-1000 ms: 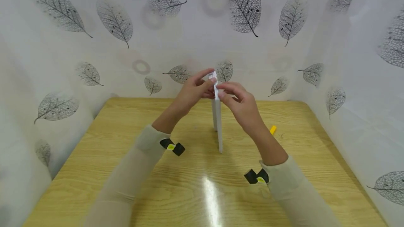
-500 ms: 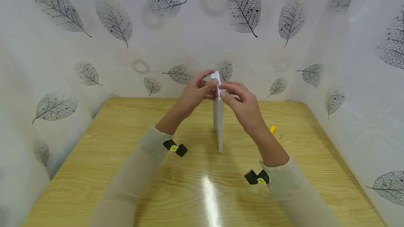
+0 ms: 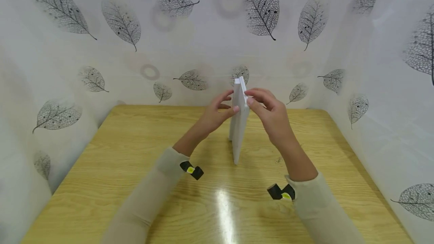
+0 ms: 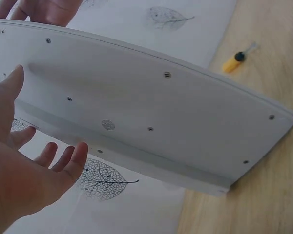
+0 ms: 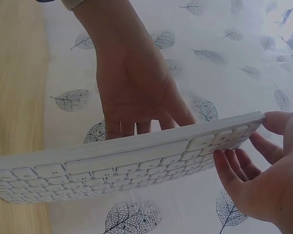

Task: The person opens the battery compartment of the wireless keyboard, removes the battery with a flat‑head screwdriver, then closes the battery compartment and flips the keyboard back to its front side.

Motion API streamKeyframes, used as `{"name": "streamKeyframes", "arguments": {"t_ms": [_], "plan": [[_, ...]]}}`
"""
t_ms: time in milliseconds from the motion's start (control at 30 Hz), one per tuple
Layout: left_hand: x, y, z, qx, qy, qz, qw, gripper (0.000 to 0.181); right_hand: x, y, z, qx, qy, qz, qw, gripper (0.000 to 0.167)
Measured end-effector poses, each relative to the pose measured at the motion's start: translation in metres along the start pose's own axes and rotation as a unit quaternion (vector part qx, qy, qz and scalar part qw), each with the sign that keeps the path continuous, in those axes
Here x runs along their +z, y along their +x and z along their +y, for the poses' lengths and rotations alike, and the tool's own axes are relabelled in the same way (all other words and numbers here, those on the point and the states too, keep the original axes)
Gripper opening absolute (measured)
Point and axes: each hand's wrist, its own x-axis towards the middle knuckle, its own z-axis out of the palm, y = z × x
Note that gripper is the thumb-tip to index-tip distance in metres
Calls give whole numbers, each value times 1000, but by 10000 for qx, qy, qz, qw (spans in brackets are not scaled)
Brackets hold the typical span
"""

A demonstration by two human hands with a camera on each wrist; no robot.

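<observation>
One hand [image 3: 275, 115], the right, is pinching the keyboard [image 3: 239, 129] near its top; the left hand [image 3: 213, 116] is spreading unclenched beside its underside, where light support would be aiding balance.

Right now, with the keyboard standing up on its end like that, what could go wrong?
It might tip: the keyboard stands on its narrow end on the table, and only the right hand clearly grips its top, while the left hand looks loose. The right hand's grip reaches the key side, so it might press some keys. If it falls toward the yellow-handled screwdriver, it could get scratched.
</observation>
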Motion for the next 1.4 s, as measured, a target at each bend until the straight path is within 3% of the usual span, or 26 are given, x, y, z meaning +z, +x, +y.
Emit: {"name": "streamKeyframes", "arguments": {"t_ms": [200, 433, 800, 1000, 1167, 1400], "plan": [[11, -4, -11, 144, -290, -359, 9988, 80, -9, -3, 1, 75, 39, -58, 9999, 35], [22, -8, -25, 34, -519, -713, 9961, 97, -19, -6, 2, 104, -16, -17, 9999, 36], [36, -2, -32, 116, 173, -774, 9968, 120, -37, -13, 7, 236, -2, 71, 9997, 37], [46, 2, -32, 67, 626, -760, 9951, 114, -46, -18, 18, 306, 873, 385, 9950, 31], [53, 5, -31, -74, 922, -658, 9935, 112, -49, -21, 26, 328, 1770, 636, 9816, 27], [60, 9, -29, -151, 1241, -597, 9904, 113, -53, -24, 31, 497, 2435, 956, 9639, 19]]}}
